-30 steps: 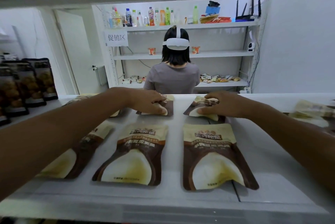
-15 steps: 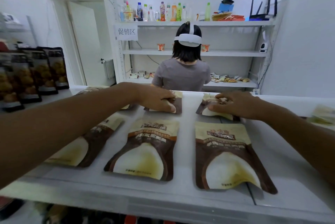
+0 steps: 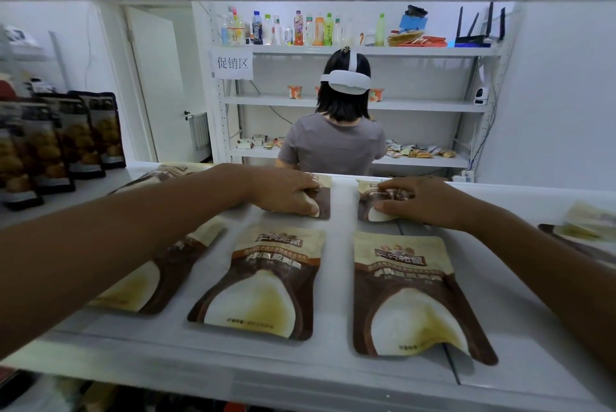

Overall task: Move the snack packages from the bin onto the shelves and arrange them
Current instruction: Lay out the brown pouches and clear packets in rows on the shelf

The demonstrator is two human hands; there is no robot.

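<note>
Brown-and-cream snack pouches lie flat on the white shelf [image 3: 340, 358]. In the front row are a left pouch [image 3: 156, 281], a middle pouch [image 3: 266, 281] and a right pouch [image 3: 410, 298]. In the back row, my left hand [image 3: 283, 191] rests palm-down on one pouch [image 3: 322, 201], fingers fairly straight. My right hand [image 3: 423, 200] lies on another back pouch [image 3: 370, 208], fingers spread over its top. Both pouches are mostly hidden under the hands.
Dark upright snack bags [image 3: 66, 141] stand at the shelf's left end. More pouches [image 3: 586, 225] lie at the far right. Behind the shelf a person [image 3: 336, 131] faces a white rack [image 3: 360, 105] with bottles and small packets.
The camera has shifted, so the shelf sits lower in view. Both hands stay on the same two back-row pouches; the right fingers have spread slightly.
</note>
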